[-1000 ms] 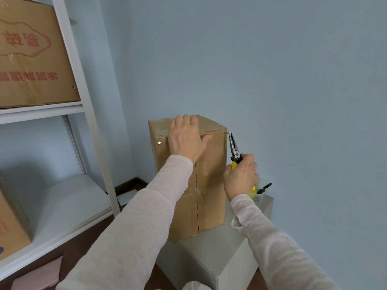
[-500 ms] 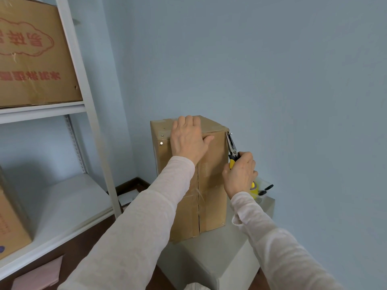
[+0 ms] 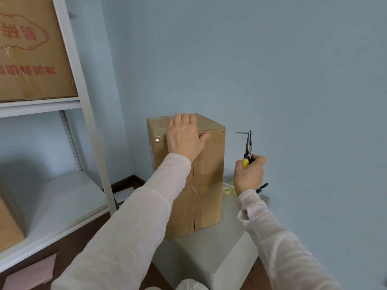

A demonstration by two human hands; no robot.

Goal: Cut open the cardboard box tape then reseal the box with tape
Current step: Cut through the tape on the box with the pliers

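A tall brown cardboard box (image 3: 209, 174) stands upright on a grey block (image 3: 211, 248). Its front flaps meet at a vertical seam with clear tape. My left hand (image 3: 185, 139) lies over the box's top front edge, fingers on top and thumb on the front face. My right hand (image 3: 249, 174) grips yellow-handled needle-nose pliers (image 3: 248, 147), held upright to the right of the box and apart from it. The pliers' tips pinch a thin nail (image 3: 244, 133) lying sideways. A roll of clear tape (image 3: 228, 188) sits on the block behind my right hand, partly hidden.
A white metal shelf rack (image 3: 83, 105) stands at the left with a large printed cardboard box (image 3: 31, 51) on its upper shelf and another box (image 3: 8, 227) on the lower one. A blue wall is close behind. A dark tool handle (image 3: 262, 186) pokes out by my right wrist.
My right hand has pulled the pliers away from the box's upper right corner to the right, and a nail now shows in the tips. My left hand stays on the box top.
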